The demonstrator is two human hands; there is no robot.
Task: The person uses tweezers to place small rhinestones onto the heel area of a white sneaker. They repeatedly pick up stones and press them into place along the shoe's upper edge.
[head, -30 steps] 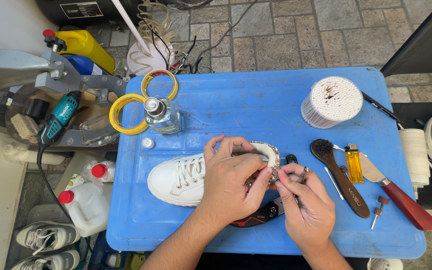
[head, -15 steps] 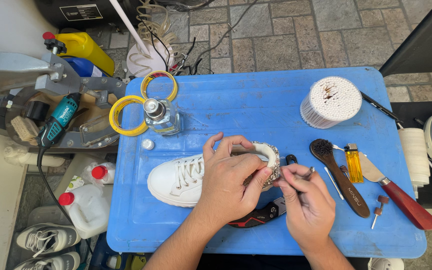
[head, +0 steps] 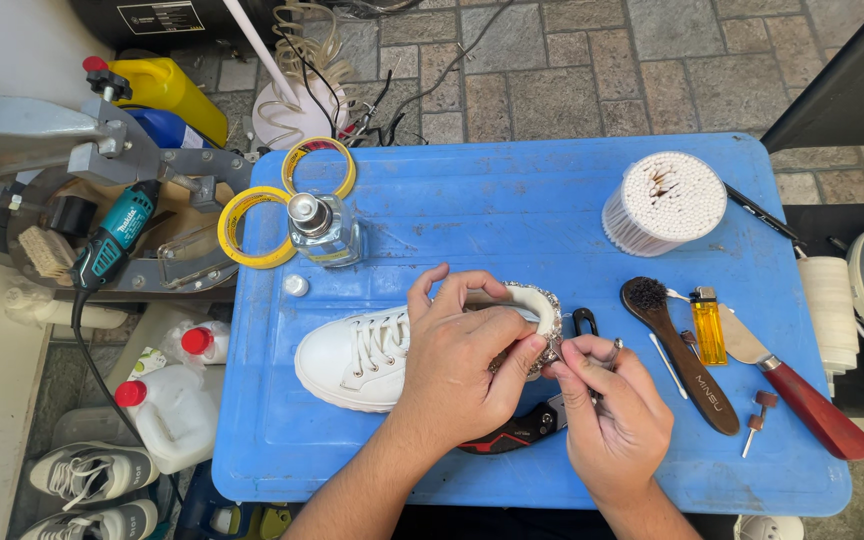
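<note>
A white lace-up sneaker (head: 347, 355) lies on its side on the blue table (head: 512, 210), toe to the left, with a sparkly beaded heel (head: 550, 305). My left hand (head: 462, 365) is wrapped over the shoe's middle and holds it steady. My right hand (head: 607, 415) pinches a thin metal tool (head: 613, 350) with its tip at the beaded heel. A red and black tool (head: 507, 432) lies under my hands, mostly hidden.
On the right lie a round tub of cotton swabs (head: 664, 203), a dark shoe brush (head: 687, 355), a yellow lighter (head: 707, 325) and a red-handled knife (head: 802, 395). Two yellow tape rolls (head: 252, 228) and a glass bottle (head: 324, 228) stand at the left. A rotary tool (head: 112, 245), jugs and sneakers surround the table.
My right hand has shifted slightly up and closer to the beaded heel. My left hand keeps its hold on the sneaker. Nothing else has moved.
</note>
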